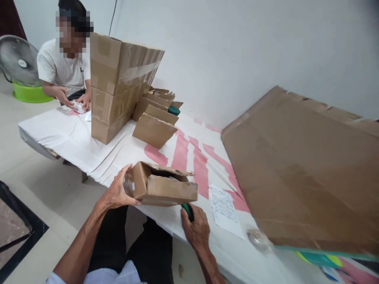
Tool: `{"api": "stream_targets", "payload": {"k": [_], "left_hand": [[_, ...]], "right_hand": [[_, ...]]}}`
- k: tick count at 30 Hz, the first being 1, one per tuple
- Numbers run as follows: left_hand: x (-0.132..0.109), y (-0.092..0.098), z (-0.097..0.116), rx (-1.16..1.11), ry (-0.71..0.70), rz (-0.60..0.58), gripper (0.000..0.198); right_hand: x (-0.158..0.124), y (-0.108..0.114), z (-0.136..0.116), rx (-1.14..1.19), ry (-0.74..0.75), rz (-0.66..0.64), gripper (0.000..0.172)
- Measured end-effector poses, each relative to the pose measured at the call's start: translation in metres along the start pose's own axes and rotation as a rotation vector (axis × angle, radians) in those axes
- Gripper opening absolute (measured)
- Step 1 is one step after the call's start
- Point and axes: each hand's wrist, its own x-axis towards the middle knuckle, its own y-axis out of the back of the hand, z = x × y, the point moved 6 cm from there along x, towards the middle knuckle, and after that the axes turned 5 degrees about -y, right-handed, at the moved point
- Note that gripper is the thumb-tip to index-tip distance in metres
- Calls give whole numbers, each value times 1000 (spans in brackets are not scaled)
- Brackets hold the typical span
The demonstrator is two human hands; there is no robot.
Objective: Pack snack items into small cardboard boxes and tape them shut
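My left hand point(117, 192) grips the left end of a small open cardboard box point(161, 184) and holds it at the table's near edge. The box's top flaps are loose and partly torn. My right hand point(196, 228) sits just below and right of the box, its fingers closed around a dark green handle point(187, 210); what the handle belongs to is hidden by the box. A printed paper slip point(223, 209) lies on the white cloth right of that hand.
A tall stack of taped cartons point(118, 85) and several small open boxes point(155, 126) stand mid-table. A large flat cardboard sheet point(302, 165) fills the right. A tape roll point(257, 238) lies near its corner. Another person point(63, 63) sits at the far left end; behind are a fan point(17, 59) and a green basin point(31, 94).
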Motion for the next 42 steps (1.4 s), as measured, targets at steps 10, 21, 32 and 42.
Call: {"api": "stream_targets", "payload": {"k": [10,21,32,42], "left_hand": [[-2,8,35,128,-86,83,109],[-8,31,41,167,-115,114,106],[-28,20,39,220,-174,182,113],[-43,3,69,400,-314,266,116]], "right_hand": [[1,1,-6,-21,25,15,39],[10,-12,0,92,-24,5,36],[29,6,-45,99,46,83,27],[26,120,-231,303,419,295,27]]}}
